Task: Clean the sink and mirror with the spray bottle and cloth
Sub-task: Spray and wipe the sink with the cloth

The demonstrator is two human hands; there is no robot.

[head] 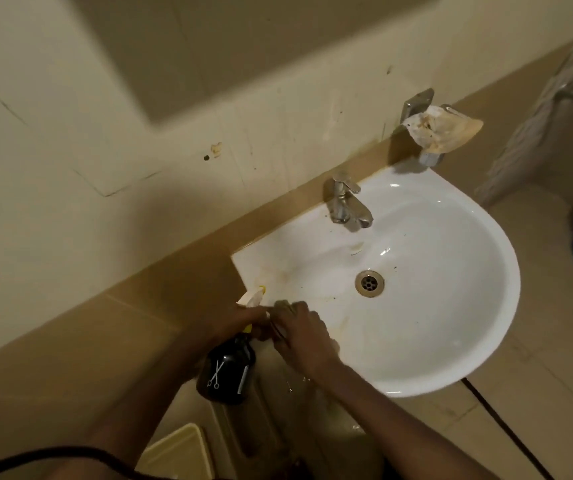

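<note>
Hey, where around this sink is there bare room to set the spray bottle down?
The sink rim is narrow. The widest bare patch is the flat ledge between the tap and the sink's left corner. The basin around the drain is also bare. It is crowded at the near-left rim, where the left hand, right hand and spray bottle meet.
</note>
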